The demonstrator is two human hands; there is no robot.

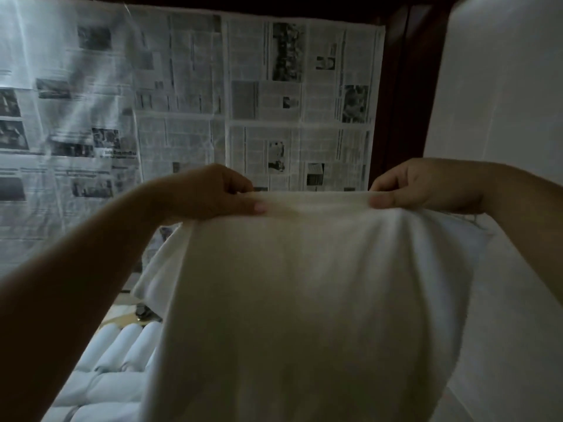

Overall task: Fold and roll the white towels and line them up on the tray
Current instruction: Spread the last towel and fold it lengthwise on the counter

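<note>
With the left hand (213,190) and right hand (423,187) each pinching the white towel's (298,300) top edge, keep it taut and level so the fold lands square.

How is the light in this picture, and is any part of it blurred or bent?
Head view: dim overall; the towel is brightest at its held top edge; glare streaks cross the newspapers at left; the rolled towels look soft and shadowed; wide-angle bending shows at the edges.

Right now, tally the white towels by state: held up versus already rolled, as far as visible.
Held-up towel, pinched by left hand and right hand: 1
Rolled towels, upper row visible: 3; lower rows too blurred to count.
Total countable: 4
</note>
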